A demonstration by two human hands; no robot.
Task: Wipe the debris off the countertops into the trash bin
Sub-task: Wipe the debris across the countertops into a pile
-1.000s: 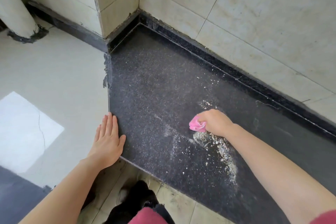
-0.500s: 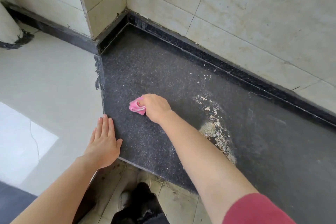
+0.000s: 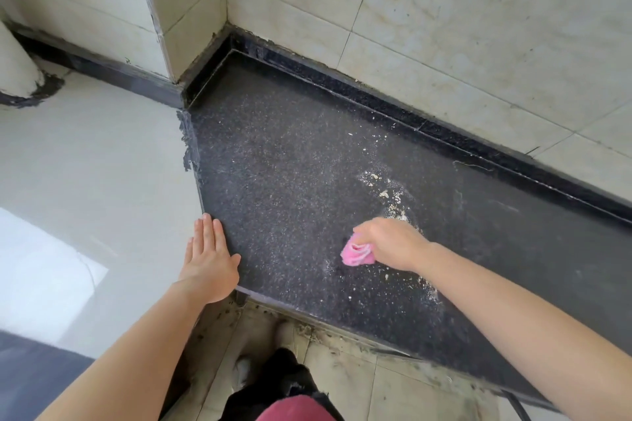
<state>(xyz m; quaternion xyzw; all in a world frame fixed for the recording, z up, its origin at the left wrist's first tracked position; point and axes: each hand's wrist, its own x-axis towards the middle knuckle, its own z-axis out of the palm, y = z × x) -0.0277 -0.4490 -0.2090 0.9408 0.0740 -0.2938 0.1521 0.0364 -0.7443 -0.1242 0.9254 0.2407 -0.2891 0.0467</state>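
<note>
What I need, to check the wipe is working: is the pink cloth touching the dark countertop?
Touching. The head view shows the pink cloth, gripped in the right hand, lying on the dark countertop with no gap visible under its lower edge.

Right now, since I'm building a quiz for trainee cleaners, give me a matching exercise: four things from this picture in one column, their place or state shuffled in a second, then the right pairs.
Column one
1 left hand
2 right hand
3 pink cloth
4 debris

Column two
A pale crumbs scattered on the dark countertop
B lies flat at the dark countertop's left edge
C bunched up, partly hidden by fingers
D curled around the cloth

Pairs: 1-B, 2-D, 3-C, 4-A
</note>
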